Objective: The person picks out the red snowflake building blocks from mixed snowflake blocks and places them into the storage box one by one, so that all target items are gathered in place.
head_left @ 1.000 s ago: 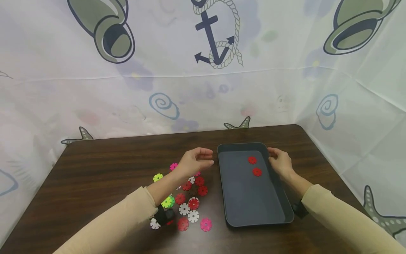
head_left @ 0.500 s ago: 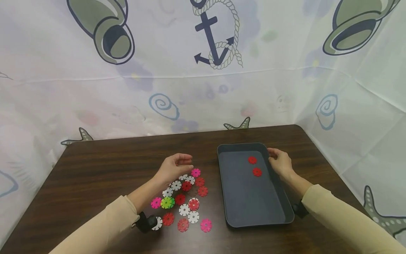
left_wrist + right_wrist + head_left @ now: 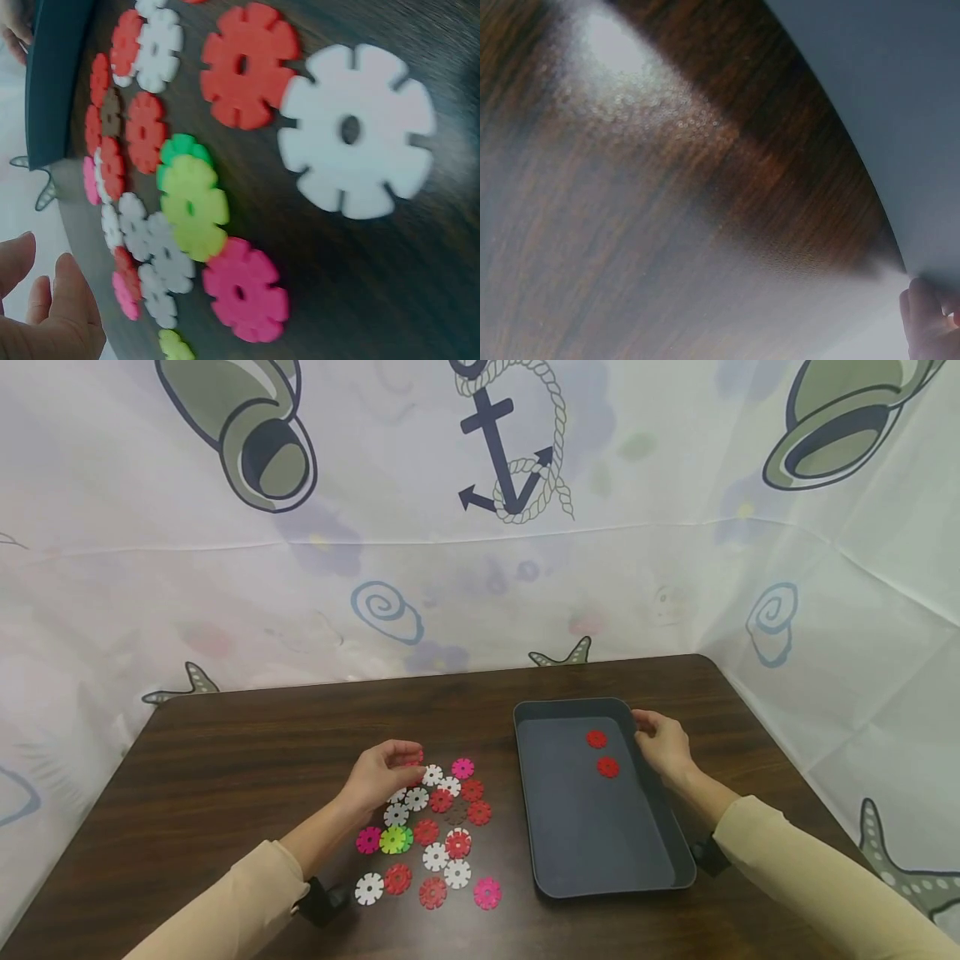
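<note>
Slotted plastic interlocking discs in red, white, pink, green and brown lie spread on the table, left of a dark grey tray [image 3: 600, 852]. My left hand [image 3: 382, 778] hovers at the far left side of this spread, close to a white disc [image 3: 432, 775]. Its thumb and fingers are apart with nothing between them, as the left wrist view shows. Red and pink discs there are partly hidden by the fingers. Two red discs, one of them the nearer red disc [image 3: 608, 767], lie in the tray. My right hand [image 3: 666, 747] holds the tray's far right rim.
The brown wooden table [image 3: 247, 760] ends at a patterned cloth backdrop [image 3: 637, 585] behind and to the right. In the left wrist view, a large white disc [image 3: 315, 180] and a pink disc [image 3: 259, 307] lie flat.
My left hand has moved left, away from beside the tray and back over the discs, uncovering several of them. My right hand and the tray stay in place.
</note>
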`<state>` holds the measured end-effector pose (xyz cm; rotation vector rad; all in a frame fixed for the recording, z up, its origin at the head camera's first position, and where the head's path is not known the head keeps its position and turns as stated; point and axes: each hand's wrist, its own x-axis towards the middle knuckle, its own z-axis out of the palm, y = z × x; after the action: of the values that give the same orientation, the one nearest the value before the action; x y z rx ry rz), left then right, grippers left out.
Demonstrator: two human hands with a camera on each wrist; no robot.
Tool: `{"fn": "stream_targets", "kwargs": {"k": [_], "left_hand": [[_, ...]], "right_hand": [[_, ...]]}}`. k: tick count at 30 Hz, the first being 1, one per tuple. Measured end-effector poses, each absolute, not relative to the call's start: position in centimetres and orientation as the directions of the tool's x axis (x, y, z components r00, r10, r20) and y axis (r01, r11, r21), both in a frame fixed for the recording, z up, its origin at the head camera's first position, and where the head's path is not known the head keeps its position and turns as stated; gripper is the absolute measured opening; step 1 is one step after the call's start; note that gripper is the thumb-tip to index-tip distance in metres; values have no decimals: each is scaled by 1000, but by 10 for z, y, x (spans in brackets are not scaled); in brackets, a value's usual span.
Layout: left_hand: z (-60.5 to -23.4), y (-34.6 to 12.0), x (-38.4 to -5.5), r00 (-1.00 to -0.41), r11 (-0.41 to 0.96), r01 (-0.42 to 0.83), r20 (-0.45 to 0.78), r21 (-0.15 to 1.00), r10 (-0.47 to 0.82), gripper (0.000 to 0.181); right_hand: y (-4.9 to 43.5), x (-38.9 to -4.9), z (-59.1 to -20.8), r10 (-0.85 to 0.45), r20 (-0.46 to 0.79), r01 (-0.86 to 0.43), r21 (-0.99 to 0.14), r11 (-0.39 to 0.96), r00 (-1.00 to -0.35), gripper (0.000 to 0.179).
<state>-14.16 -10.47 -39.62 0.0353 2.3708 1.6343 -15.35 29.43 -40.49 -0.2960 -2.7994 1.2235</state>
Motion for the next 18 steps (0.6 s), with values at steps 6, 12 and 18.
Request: {"fn": "stream_targets", "kwargs": {"k": [6, 12, 18], "left_hand": [[-406, -113, -142, -966, 396, -140, -214, 907, 147, 42], [-417, -118, -146, -974, 456, -113, -189, 883, 125, 42], [-423, -120, -148, -982, 509, -71, -150, 858, 116, 40]], "right_hand": [[293, -153, -404, 205, -21, 153, -737, 658, -979, 39], [292, -153, -404, 204, -22, 153, -742, 653, -979, 39], [294, -154, -404, 197, -14, 143, -736, 661, -980, 39]]}}
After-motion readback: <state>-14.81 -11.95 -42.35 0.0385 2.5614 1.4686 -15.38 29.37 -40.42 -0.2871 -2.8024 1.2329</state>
